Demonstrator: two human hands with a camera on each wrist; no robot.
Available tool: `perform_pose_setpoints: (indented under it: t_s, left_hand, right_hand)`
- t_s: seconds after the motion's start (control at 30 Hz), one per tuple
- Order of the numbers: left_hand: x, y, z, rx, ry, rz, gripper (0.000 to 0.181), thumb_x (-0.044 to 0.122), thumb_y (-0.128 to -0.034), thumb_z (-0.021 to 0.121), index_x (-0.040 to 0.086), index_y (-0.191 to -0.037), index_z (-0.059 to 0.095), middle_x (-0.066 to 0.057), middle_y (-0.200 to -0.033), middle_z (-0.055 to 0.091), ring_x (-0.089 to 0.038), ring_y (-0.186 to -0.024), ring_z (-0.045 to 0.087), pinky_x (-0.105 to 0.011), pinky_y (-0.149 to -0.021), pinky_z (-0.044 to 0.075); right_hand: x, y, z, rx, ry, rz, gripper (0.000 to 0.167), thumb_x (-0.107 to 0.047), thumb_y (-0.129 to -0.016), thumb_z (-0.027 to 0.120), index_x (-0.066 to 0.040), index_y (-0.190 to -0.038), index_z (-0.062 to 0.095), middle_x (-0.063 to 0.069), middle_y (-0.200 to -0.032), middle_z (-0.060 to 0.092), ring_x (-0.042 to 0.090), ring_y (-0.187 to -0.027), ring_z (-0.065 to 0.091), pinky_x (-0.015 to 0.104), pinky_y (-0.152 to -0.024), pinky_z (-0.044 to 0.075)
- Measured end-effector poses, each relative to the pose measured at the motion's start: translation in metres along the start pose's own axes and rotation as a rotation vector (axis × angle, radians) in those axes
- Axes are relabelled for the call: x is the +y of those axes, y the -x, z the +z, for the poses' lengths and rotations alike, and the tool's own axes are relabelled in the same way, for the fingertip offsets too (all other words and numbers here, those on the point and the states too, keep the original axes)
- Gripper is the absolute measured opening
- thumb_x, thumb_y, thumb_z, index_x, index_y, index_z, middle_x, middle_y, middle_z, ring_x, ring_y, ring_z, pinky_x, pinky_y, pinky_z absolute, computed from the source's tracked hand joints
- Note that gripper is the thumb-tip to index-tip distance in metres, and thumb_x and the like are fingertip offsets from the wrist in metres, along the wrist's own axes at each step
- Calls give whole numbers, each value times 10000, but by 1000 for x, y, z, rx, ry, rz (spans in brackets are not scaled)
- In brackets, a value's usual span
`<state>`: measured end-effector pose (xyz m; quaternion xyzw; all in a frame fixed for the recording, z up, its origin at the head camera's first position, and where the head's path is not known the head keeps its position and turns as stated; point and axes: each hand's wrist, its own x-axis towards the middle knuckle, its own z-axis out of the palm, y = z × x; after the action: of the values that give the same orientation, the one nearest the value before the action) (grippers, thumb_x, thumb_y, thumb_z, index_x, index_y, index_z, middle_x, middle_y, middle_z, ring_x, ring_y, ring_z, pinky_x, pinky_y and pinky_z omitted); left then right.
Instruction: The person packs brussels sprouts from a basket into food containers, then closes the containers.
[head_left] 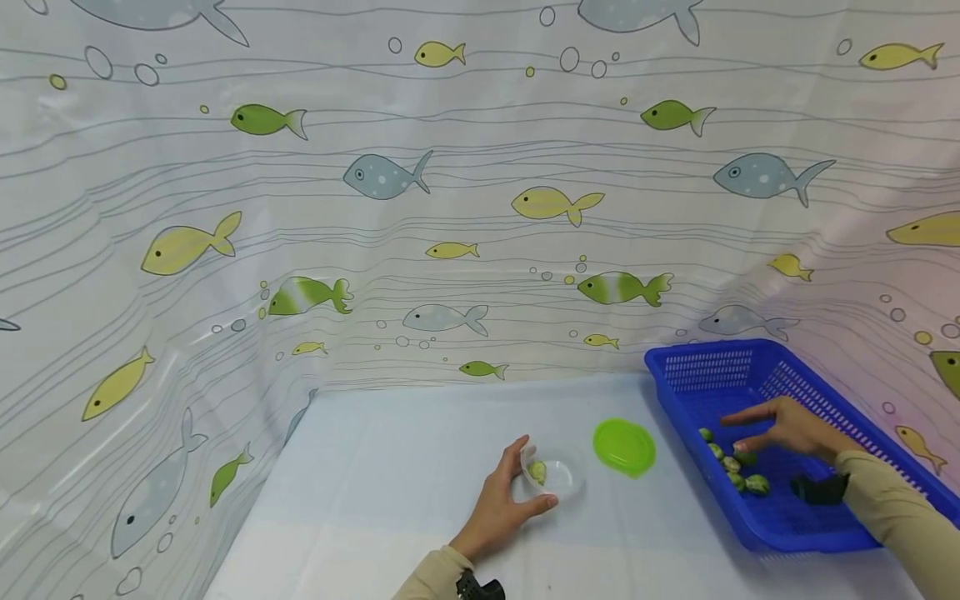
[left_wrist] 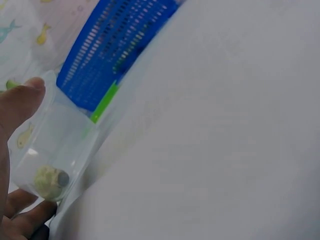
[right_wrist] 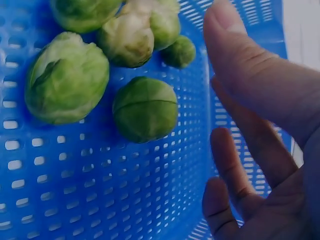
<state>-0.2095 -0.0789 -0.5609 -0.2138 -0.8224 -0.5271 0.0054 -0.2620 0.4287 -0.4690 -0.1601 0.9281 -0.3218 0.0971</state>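
My left hand (head_left: 497,504) grips a small clear plastic container (head_left: 567,481) on the white table, with thumb and fingers on opposite sides. Inside lies one pale Brussels sprout (head_left: 537,472), which shows through the wall in the left wrist view. Over the blue plastic basket (head_left: 780,533), my right hand (head_left: 795,429) holds nothing, its thumb and fingers spread apart. Several Brussels sprouts (head_left: 757,484) lie on the basket floor below and beside it. From the right wrist, a round green sprout (right_wrist: 145,109) appears a little apart from the fingers.
A bright green lid (head_left: 624,447) lies flat between the container and the basket. The basket's raised walls enclose the right hand's area. Behind the table hangs a fish-patterned curtain (head_left: 480,217), which also runs along both sides.
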Motion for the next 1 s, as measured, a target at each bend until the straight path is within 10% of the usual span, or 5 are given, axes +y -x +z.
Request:
perform_pose_setpoints:
  t_s: [0.13, 0.57, 1.0]
  left_hand:
    - [0, 0, 0, -2, 6, -7, 981, 437, -903, 851, 150, -1661, 298, -121, -1588, 551, -311, -1420, 579, -550, -1188, 439]
    - [-2, 0, 2, -6, 12, -15, 991, 432, -902, 853, 128, -1661, 294, -128, -1595, 542, -326, -1428, 571, -572, -1187, 435]
    - [-2, 1, 3, -3, 0, -13, 996, 441, -902, 852, 134, -1663, 288, -117, -1601, 539, -321, -1430, 569, -574, -1184, 437]
  right_hand:
    - [2, 1, 0, -38, 14, 4, 495, -242, -872, 873, 4, -1284, 750, 207, -1294, 745, 582, -1274, 601, 761, -986, 476]
    - [19, 2, -6, -93, 66, 5, 481, -208, -856, 879, 42, -1248, 752, 238, -1257, 750, 555, -1199, 654, 661, -953, 552]
    - [30, 1, -6, -136, 74, -5, 489, -208, -861, 880, 46, -1257, 745, 252, -1272, 739, 50, -1071, 725, 315, -885, 613]
